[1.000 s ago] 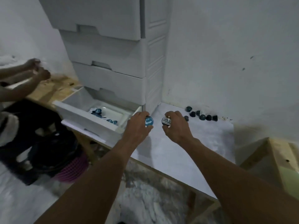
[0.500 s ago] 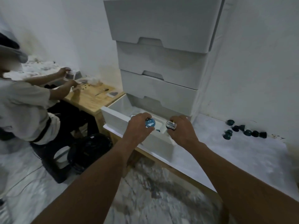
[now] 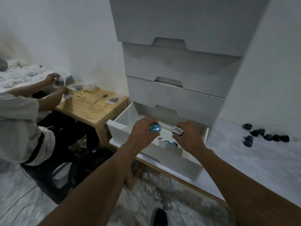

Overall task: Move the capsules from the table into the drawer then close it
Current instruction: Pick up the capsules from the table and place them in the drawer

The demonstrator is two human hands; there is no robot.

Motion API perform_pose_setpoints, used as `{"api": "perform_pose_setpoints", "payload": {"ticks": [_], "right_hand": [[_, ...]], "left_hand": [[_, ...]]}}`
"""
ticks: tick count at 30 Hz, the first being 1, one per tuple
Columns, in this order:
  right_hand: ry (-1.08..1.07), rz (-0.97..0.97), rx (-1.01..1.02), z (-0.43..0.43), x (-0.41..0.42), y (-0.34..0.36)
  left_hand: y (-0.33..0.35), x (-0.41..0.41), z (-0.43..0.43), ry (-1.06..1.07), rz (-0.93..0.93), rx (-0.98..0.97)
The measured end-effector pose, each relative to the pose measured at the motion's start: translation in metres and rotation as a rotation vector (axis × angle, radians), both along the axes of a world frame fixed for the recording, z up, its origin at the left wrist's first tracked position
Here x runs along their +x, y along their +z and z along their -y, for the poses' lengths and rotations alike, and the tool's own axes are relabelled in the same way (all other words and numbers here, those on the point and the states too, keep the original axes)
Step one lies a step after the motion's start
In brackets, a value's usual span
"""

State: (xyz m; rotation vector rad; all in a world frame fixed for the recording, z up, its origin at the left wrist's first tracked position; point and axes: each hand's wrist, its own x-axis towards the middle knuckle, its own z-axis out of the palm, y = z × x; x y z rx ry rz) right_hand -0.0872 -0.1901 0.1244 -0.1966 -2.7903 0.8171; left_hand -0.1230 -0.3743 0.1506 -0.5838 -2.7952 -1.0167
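Note:
The bottom drawer [image 3: 171, 162] of the white cabinet stands pulled out, and both my hands hover above it. My left hand [image 3: 143, 134] grips a capsule with a blue lid [image 3: 155, 128]. My right hand [image 3: 189, 137] pinches a capsule with a white printed lid [image 3: 177, 130]. Blue capsules [image 3: 171, 143] lie inside the drawer, partly hidden behind its inner divider. Several dark capsules [image 3: 267, 137] remain in a cluster on the white table [image 3: 254, 168] at the right, near the wall.
The white cabinet [image 3: 179, 66] has three shut drawers above the pulled-out one. A person [image 3: 21, 124] sits at the left, working at a small wooden table [image 3: 91, 108] with a knife [image 3: 99, 100] on it. The floor lies below the table's front edge.
Both hands have carried their capsules leftward from the table to above the drawer. My view has swung left, so the capsule cluster now sits at the far right.

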Motion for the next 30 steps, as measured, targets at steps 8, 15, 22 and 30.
{"api": "perform_pose_setpoints", "payload": {"ticks": [8, 15, 22, 30], "right_hand": [[-0.057, 0.124, -0.126, -0.010, -0.082, -0.043], [-0.032, 0.230, -0.158, -0.007, -0.131, -0.080], [-0.113, 0.310, -0.144, 0.006, -0.155, -0.094], [-0.312, 0.350, -0.142, 0.020, -0.154, -0.093]], "left_hand": [[-0.017, -0.100, -0.008, -0.058, 0.142, -0.154], [-0.043, -0.168, -0.017, -0.158, 0.186, -0.286], [-0.072, -0.212, -0.026, -0.386, 0.292, -0.354], [-0.100, -0.240, -0.032, -0.650, 0.271, -0.384]]}}
